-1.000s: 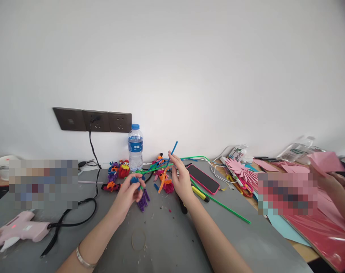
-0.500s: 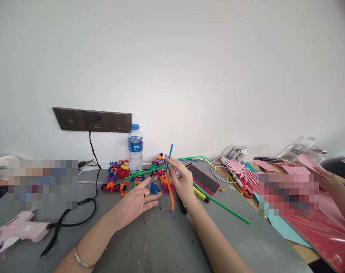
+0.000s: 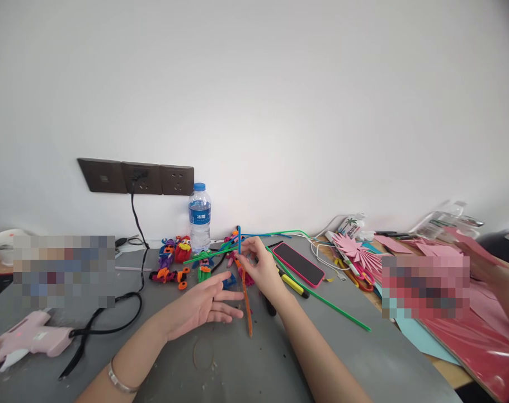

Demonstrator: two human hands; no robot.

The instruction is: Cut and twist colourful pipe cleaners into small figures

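My right hand (image 3: 262, 273) pinches an upright pipe cleaner between thumb and fingertips. Its upper end is blue (image 3: 239, 237), and an orange length (image 3: 248, 311) hangs below the fingers; whether these are two joined pieces is hidden at the grip. Palm turned inward, my left hand (image 3: 196, 308) is held open with fingers spread, close to the orange length. Behind the hands lie fuzzy pipe-cleaner figures: a purple one (image 3: 166, 254), a red and yellow one (image 3: 183, 249) and a green one (image 3: 204, 267). A small blue coil (image 3: 229, 280) is partly covered by my left fingers.
A water bottle (image 3: 199, 218) stands by the wall. Right of my hand are a phone (image 3: 298, 264), a yellow cutter (image 3: 295, 285) and green pipe cleaners (image 3: 342, 311). A pink glue gun (image 3: 38, 334) with a black cord lies left. Another person's hand (image 3: 489, 268) is among pink papers.
My right hand has moved left and slightly down, bringing the blue and orange lengths into a straighter upright line. My left hand has shifted slightly, its fingers still spread.
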